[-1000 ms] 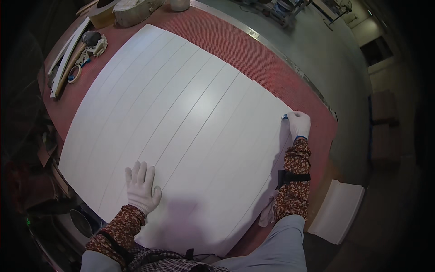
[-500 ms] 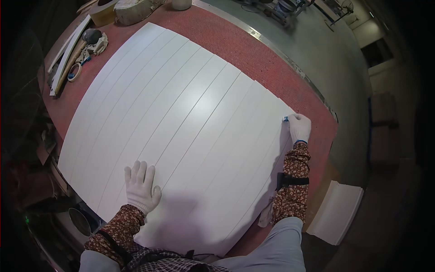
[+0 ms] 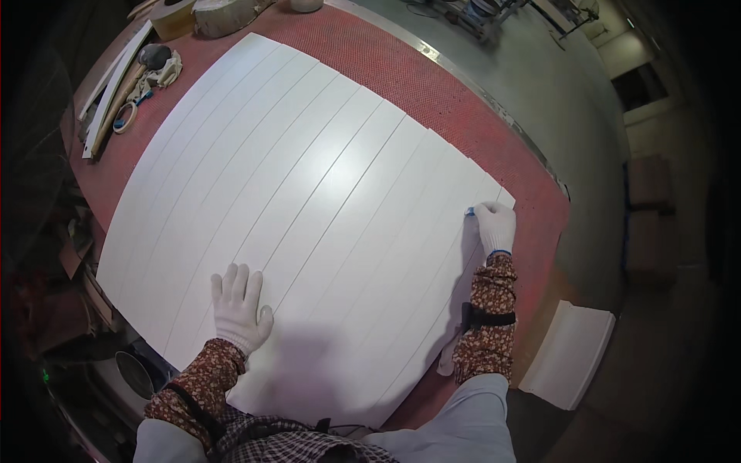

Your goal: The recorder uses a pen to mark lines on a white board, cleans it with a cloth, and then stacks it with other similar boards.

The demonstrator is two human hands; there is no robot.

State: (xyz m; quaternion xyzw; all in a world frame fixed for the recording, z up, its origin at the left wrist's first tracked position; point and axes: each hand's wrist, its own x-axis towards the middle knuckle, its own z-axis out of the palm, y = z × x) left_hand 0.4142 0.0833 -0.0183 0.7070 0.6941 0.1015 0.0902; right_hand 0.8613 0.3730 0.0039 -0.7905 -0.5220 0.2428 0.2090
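My left hand point(image 3: 239, 307) lay nearest me, gloved, fingers spread and palm flat on the white slatted panel point(image 3: 309, 201), at about seven o'clock from the panel's middle. The panel covered most of the red table point(image 3: 432, 85), its slats running long from about seven o'clock near me toward one o'clock. My right hand point(image 3: 494, 225) was out at three o'clock, at the panel's far right corner, fingers drawn together and pinching a small blue thing point(image 3: 468, 211) against the edge; what it was I could not tell. So the right hand sat on the outermost slat, and that slat's length stretched back from it toward my hip. Nothing lay on the panel between my hands. Off the table at four o'clock lay a white moulding piece point(image 3: 570, 353). Far off at eleven o'clock were a mallet point(image 3: 147, 62) and a tape roll point(image 3: 126, 118).
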